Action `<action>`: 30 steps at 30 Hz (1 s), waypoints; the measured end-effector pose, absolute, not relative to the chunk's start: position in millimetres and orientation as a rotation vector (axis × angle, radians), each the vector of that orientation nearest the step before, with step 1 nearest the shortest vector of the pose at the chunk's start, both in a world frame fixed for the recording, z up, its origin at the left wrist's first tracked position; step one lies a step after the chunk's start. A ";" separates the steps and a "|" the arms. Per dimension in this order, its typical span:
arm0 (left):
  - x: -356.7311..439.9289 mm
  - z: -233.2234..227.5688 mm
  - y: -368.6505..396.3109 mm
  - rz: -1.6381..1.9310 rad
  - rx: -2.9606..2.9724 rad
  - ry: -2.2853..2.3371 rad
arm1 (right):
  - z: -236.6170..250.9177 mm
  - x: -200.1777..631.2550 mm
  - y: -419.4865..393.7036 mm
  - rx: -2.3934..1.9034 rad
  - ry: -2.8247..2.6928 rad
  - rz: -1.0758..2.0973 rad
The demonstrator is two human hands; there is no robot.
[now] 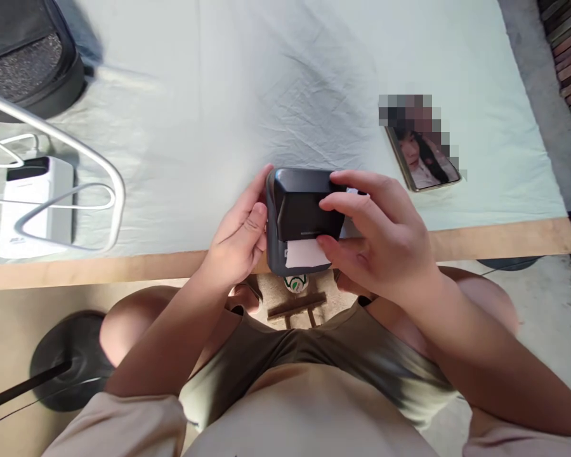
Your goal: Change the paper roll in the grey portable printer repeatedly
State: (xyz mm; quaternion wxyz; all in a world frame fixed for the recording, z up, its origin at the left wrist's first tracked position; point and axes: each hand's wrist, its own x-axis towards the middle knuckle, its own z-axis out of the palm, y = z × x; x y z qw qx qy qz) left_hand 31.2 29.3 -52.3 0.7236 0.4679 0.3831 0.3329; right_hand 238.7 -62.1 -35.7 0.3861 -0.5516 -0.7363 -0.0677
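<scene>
A small dark box-shaped device (pixel 309 212), which looks like a label printer, is held up at the table's front edge. White paper (pixel 307 253) sticks out below its black lid. My left hand (pixel 240 238) grips the device along its left side, with the thumb against the near left corner. My right hand (pixel 385 231) is curled over the right part. Two of its fingertips rest on the lid, and the thumb presses by the lid's lower edge beside the paper. Some white material shows behind my right fingers; I cannot make out what it is.
A smartphone (pixel 423 152) lies to the right on the pale green tablecloth (pixel 209 114). At the left are a white power bank or adapter (pixel 38 206) with cables, a bent white metal tube (pixel 117 190) and a black bag (pixel 28 57). A wooden edge (pixel 124 263) runs along the front.
</scene>
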 end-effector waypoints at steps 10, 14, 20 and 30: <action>34.5 -59.1 43.8 0.773 0.967 0.834 | -33.6 237.3 -58.6 -1.477 -1.879 -0.121; 34.8 -56.5 42.5 0.769 0.966 0.842 | -28.3 244.9 -53.8 -1.475 -1.884 -0.129; 41.4 -58.6 39.7 0.856 0.965 0.811 | -13.4 247.4 -43.2 -1.484 -1.781 -0.226; 35.8 -63.8 38.2 0.767 1.081 0.711 | -7.7 240.1 -26.3 -1.559 -1.888 -0.160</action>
